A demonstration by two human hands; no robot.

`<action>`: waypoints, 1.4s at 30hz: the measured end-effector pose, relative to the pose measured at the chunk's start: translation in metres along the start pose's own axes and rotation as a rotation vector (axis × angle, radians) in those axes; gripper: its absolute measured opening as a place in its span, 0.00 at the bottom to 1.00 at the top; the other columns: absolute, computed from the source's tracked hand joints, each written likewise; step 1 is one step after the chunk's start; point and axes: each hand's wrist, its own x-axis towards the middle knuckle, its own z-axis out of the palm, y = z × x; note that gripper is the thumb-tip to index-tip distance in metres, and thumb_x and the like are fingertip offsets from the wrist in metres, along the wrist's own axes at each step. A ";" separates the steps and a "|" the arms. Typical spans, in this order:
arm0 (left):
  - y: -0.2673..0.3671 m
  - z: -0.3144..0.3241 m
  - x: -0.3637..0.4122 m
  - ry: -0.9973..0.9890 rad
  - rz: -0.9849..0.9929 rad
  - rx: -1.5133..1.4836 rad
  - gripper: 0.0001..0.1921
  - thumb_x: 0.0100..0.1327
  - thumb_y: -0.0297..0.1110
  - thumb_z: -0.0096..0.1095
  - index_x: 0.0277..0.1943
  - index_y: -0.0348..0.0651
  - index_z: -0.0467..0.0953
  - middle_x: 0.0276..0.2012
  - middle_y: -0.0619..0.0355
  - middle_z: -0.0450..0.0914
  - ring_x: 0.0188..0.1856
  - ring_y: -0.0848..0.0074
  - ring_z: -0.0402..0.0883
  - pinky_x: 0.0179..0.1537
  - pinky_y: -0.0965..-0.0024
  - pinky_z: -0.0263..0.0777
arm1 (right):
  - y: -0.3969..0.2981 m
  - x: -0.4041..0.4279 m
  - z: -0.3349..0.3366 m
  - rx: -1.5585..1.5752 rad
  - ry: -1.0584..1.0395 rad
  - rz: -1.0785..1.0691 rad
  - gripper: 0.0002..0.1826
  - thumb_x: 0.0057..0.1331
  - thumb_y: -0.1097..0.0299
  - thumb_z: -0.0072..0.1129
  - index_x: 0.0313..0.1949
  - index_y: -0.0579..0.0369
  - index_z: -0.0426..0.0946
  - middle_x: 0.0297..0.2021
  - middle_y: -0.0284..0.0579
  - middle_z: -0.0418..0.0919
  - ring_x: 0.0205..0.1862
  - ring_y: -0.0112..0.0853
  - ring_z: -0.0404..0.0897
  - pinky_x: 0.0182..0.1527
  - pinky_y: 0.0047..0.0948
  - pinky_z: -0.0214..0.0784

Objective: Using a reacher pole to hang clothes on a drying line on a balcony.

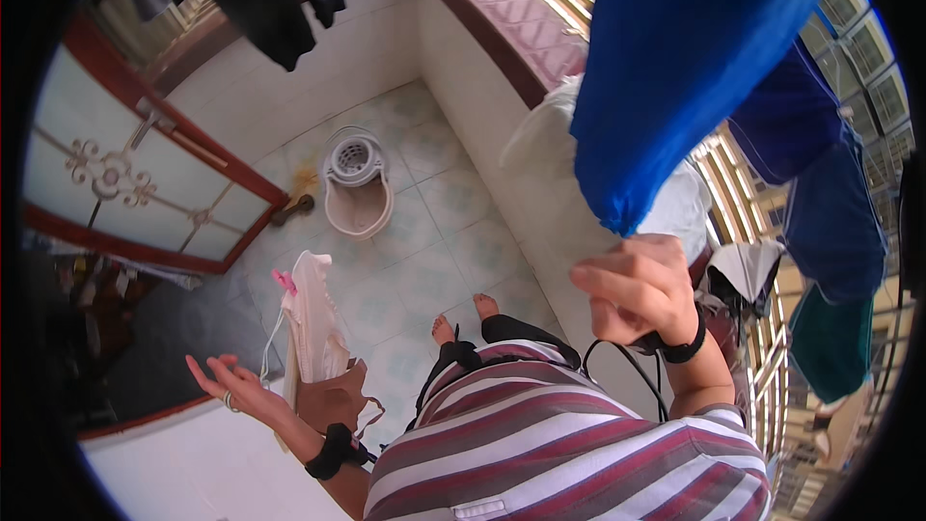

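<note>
My right hand [640, 293] grips the gathered lower end of a hanging blue garment [673, 79], with a black strap round the wrist. On the other side, my left hand [235, 387] is raised palm up, fingers apart, and holds nothing in its fingers. Beside the left forearm hang a pale pink garment [311, 311] with a pink clip [284, 281] near its top, and a brown garment [333, 398]. What holds these up is hidden. Dark blue clothes [832, 210] and a green one [832, 344] hang at the right.
A mop bucket [358, 195] with a wringer basket stands on the tiled floor. At the left is a glass-panelled door [116, 166] with a dumbbell [291, 210] at its foot. Dark clothes [253, 7] hang above. A low wall [492, 123] and metal window bars [778, 376] run along the right.
</note>
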 end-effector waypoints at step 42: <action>0.049 -0.199 -0.155 -0.279 -0.165 0.012 0.12 0.72 0.36 0.46 0.50 0.41 0.73 0.17 0.68 0.63 0.15 0.92 0.48 0.16 0.83 0.38 | -0.022 -0.184 -0.058 -0.035 0.366 0.774 0.07 0.67 0.73 0.53 0.38 0.66 0.74 0.30 0.44 0.69 0.29 0.30 0.70 0.32 0.24 0.63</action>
